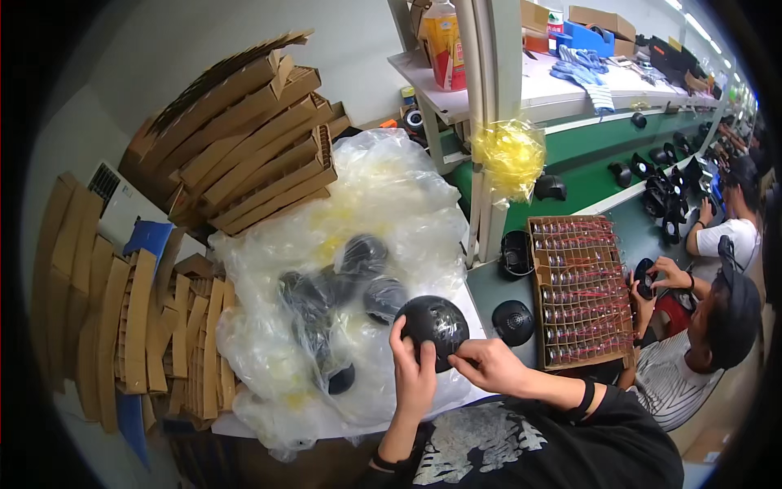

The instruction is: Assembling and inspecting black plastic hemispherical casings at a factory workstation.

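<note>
My left hand (414, 371) is wrapped round the lower left side of a black round, dome-like shell (436, 320), its thumb lying against the front. The shell's surface is glossy with bright reflections. At its lower right edge my right hand (493, 364) is closed in a pinch, fingertips touching the shell; anything between them is hidden. Left of my hands, several similar black round parts (364, 254) lie under and among clear plastic bags (269, 326). On the green bench to the right rest a perforated black dome (512, 323) and an open black shell (516, 253).
A divided cardboard tray (580, 289) holds rows of small clear parts with red wires. Cardboard dividers (252, 138) are stacked at left. A pole (482, 122) with a yellow plastic bundle (511, 159) rises beyond the bench. Co-workers (692, 342) sit at right, one handling a black part.
</note>
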{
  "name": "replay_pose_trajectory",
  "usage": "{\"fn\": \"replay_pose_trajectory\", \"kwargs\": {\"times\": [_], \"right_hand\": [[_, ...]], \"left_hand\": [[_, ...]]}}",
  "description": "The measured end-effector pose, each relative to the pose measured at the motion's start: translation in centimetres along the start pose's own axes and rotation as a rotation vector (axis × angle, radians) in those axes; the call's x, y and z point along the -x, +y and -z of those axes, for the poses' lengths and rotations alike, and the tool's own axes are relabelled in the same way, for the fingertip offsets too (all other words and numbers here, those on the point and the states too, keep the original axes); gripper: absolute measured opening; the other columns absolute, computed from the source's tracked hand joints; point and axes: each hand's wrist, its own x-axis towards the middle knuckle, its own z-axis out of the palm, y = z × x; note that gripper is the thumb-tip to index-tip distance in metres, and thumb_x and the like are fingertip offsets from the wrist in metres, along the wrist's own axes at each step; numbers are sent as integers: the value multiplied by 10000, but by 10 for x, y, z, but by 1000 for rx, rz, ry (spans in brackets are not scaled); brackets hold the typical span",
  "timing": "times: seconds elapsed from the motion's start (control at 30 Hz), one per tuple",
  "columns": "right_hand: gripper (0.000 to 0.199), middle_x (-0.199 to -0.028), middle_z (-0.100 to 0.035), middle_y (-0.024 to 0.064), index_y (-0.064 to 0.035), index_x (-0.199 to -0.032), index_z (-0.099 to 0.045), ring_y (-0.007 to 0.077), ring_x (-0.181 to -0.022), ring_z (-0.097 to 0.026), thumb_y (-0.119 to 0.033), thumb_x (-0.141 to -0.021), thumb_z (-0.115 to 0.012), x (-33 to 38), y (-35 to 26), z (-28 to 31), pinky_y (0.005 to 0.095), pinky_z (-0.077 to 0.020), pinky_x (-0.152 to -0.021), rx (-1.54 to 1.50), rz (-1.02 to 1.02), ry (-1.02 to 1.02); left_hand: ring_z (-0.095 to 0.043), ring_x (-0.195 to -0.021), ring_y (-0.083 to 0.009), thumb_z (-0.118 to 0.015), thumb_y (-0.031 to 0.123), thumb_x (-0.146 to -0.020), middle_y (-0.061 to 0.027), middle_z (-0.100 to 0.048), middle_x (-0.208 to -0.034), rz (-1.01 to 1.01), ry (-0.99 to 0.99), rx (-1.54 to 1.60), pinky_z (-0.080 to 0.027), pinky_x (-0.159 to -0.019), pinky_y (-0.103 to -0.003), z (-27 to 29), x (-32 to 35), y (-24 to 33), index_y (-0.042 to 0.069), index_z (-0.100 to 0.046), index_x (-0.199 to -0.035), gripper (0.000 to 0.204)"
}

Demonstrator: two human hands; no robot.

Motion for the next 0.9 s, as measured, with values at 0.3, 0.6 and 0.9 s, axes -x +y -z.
{"fn": "replay_pose_trajectory", "kwargs": {"times": [0.3, 0.6, 0.9], "right_hand": [[232, -696, -621, 69, 26, -694, -584, 93, -573, -558, -107, -882, -602, -7, -27, 52, 229, -438, -516, -836, -159, 111], [292, -564, -526, 188, 57, -660, -535, 323, -489, -499, -160, -829, -633, -111, 13, 162, 372, -403, -482, 427, 75, 550], [388, -557, -544, 168, 5, -655, -600, 333, -522, -564, -328, -847, -653, -72, 16, 113, 385, -457, -498, 489, -110, 310]], "left_hand": [[-573, -741, -115, -663, 12, -808, -60, -602, -844, -178, 240, -748, -471, -695, -228, 32, -18, -27, -18, -459, -1252, 490], [-567, -963, -132, -668, 198, -859, -99, -611, -1047, -24, 173, 269, -420, -880, -258, 47, -6, 12, 5, -345, -1341, 611], [-562, -967, -130, -667, 325, -865, -118, -596, -1090, -48, 119, 302, -420, -873, -260, 34, 12, 52, -7, -339, -1328, 657]]}}
